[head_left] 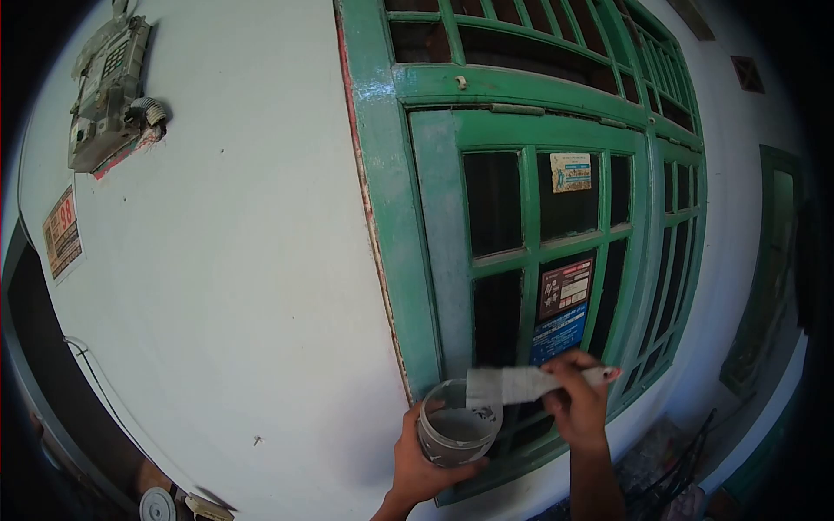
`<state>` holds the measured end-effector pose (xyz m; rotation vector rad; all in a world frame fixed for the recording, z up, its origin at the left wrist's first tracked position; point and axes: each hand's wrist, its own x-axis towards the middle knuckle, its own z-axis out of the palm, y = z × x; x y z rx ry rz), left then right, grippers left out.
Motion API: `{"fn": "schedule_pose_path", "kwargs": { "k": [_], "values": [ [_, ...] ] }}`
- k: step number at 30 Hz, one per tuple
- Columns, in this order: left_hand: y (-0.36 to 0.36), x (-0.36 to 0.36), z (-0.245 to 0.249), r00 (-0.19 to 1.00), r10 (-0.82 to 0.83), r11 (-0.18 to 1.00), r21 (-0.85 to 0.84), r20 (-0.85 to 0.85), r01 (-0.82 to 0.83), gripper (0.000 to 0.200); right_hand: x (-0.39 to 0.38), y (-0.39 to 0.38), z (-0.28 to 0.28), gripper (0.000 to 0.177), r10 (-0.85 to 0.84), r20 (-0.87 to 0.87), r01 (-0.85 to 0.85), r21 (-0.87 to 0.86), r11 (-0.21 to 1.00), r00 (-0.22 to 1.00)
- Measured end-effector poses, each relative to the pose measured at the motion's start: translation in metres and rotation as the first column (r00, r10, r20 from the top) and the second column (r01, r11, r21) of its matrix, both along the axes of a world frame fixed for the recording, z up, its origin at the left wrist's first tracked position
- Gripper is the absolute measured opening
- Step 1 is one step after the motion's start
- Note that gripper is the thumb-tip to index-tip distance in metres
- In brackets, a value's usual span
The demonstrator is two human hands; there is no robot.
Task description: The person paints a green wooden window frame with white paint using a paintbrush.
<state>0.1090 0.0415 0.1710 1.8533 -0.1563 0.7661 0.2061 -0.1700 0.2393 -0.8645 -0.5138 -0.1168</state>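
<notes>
My left hand (420,466) grips a small grey pot (457,425) of whitish paint from below, held up in front of a green door frame. In my right hand (578,401) is a flat paintbrush (521,383) with a white-smeared handle and a red tip, lying sideways. Its bristle end rests over the pot's rim. Both hands are low in the view, close together, just in front of the green door (539,252) with dark glass panes.
A white painted wall (226,260) fills the left half. An electricity meter box (109,91) and a red notice (62,233) hang on it at upper left. Stickers (565,291) are on the door panes. Another green door (769,278) stands at far right.
</notes>
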Motion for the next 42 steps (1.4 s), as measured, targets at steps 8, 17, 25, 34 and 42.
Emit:
{"fn": "schedule_pose_path", "kwargs": {
  "k": [8,17,25,34,42],
  "values": [
    [-0.014,0.000,0.011,0.995,-0.103,0.990,-0.094,0.002,0.103,0.104,0.054,-0.011,0.159,0.020,-0.051,0.289,-0.034,0.282,0.959,0.956],
    [-0.008,-0.004,0.002,0.999,-0.033,0.996,-0.079,0.017,0.034,0.106,0.106,0.010,0.281,0.024,-0.321,0.712,0.211,0.242,0.947,0.624],
    [-0.006,-0.006,0.003,0.999,-0.036,0.993,-0.114,0.040,0.041,0.107,0.124,-0.010,0.288,0.022,-0.394,0.705,0.367,0.202,0.908,0.590],
    [-0.013,-0.006,0.003,0.995,-0.095,0.985,-0.149,-0.019,0.091,0.107,0.157,-0.098,0.292,0.020,-0.598,0.697,0.701,0.192,0.687,0.396],
    [-0.011,-0.004,-0.006,0.996,-0.089,0.989,-0.114,0.033,0.092,0.106,0.160,-0.128,0.301,0.023,-0.670,0.722,0.975,0.224,-0.009,-0.172]
  ]
}}
